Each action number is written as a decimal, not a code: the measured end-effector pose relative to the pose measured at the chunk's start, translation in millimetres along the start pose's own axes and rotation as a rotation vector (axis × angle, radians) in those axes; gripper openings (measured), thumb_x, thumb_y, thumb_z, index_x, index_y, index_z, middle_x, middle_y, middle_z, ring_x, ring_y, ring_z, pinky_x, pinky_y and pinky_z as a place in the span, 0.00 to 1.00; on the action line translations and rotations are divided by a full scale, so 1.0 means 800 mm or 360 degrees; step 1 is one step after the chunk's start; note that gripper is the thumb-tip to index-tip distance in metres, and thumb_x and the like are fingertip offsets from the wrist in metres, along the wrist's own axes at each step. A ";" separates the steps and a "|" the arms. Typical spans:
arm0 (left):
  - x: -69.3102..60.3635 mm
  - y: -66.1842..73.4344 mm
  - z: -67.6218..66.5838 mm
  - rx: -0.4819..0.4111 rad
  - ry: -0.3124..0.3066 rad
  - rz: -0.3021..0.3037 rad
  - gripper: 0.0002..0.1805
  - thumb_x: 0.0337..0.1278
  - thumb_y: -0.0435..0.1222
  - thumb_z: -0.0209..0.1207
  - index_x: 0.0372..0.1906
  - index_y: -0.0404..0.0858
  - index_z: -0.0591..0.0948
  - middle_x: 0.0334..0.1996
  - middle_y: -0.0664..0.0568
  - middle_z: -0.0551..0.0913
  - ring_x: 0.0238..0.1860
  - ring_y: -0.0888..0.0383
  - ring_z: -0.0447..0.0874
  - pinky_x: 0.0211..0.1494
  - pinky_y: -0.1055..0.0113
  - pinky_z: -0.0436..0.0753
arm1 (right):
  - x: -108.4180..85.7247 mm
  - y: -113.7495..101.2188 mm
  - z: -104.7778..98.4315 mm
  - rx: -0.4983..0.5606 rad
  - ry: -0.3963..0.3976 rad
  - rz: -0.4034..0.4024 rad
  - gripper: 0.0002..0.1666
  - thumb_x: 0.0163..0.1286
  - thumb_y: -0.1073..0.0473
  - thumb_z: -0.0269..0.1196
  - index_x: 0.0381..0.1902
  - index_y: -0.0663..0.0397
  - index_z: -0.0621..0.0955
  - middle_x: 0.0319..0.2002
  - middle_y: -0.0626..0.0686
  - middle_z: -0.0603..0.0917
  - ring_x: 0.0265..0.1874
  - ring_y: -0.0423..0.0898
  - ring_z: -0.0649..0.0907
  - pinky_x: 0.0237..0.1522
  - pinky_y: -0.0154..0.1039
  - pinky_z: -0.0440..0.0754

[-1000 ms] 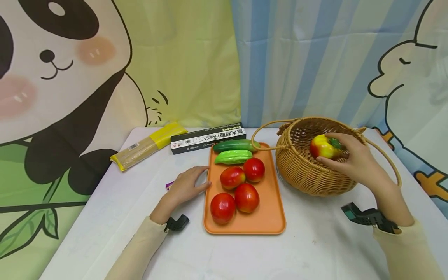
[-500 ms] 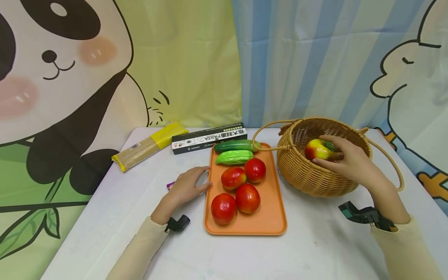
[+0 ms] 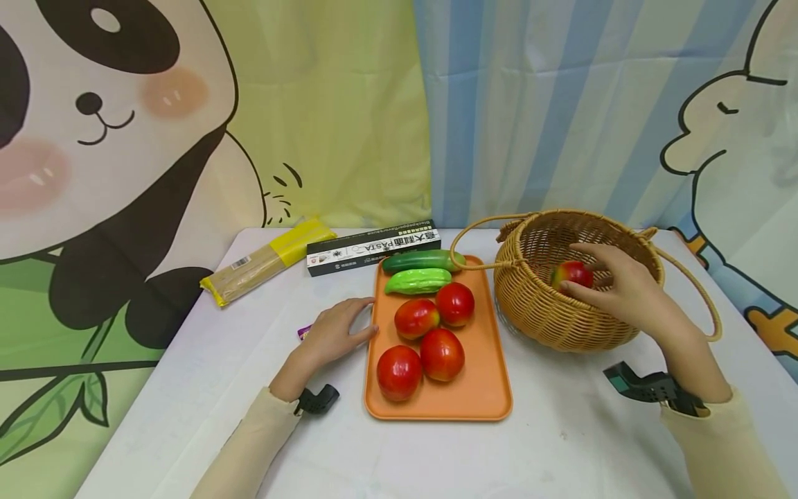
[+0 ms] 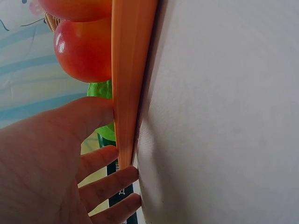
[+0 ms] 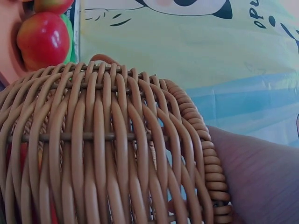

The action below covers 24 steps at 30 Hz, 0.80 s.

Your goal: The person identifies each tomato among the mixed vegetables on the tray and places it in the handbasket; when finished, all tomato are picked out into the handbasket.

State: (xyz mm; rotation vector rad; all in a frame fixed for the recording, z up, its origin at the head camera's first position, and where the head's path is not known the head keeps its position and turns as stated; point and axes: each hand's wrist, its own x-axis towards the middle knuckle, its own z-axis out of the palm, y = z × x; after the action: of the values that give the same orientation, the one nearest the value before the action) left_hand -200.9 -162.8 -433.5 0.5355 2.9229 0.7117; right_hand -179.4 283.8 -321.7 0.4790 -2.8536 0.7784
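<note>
Loosely, the right hand's [image 3: 626,284] thumb and fingers stood apart around the red-and-green fruit [image 3: 575,274] inside the wicker basket [image 3: 561,327]; contact was unclear. A knuckle catching the rim could tip the basket. The left hand [image 3: 333,329], fingers spread, touched the orange tray's [image 3: 480,367] edge; a careless shove might roll its red fruits [image 3: 399,373].

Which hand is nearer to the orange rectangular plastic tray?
Left. The left hand touches the left rim of the tray; the right hand is apart from it, partly inside the round brown wicker basket to the tray's right.
</note>
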 end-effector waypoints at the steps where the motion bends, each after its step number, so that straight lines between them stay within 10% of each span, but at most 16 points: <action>1: 0.000 0.000 0.000 0.0002 0.0000 0.0002 0.33 0.63 0.51 0.58 0.70 0.45 0.69 0.67 0.47 0.72 0.70 0.46 0.66 0.69 0.42 0.64 | -0.001 0.000 0.000 -0.0002 0.0005 -0.0003 0.40 0.63 0.56 0.69 0.68 0.66 0.67 0.60 0.73 0.70 0.50 0.70 0.78 0.43 0.68 0.78; 24: -0.001 0.001 -0.001 0.0008 0.0011 0.0008 0.32 0.63 0.51 0.58 0.70 0.44 0.69 0.67 0.47 0.72 0.70 0.45 0.66 0.69 0.42 0.64 | -0.011 -0.016 -0.006 0.0051 0.0103 -0.0123 0.36 0.64 0.60 0.68 0.68 0.63 0.68 0.62 0.69 0.70 0.50 0.68 0.78 0.39 0.56 0.84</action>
State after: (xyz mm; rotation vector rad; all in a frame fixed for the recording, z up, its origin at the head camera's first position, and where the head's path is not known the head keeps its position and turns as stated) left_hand -200.2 -162.9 -432.4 0.5422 2.9318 0.7087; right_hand -166.2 278.2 -313.6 0.5542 -2.7493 0.8121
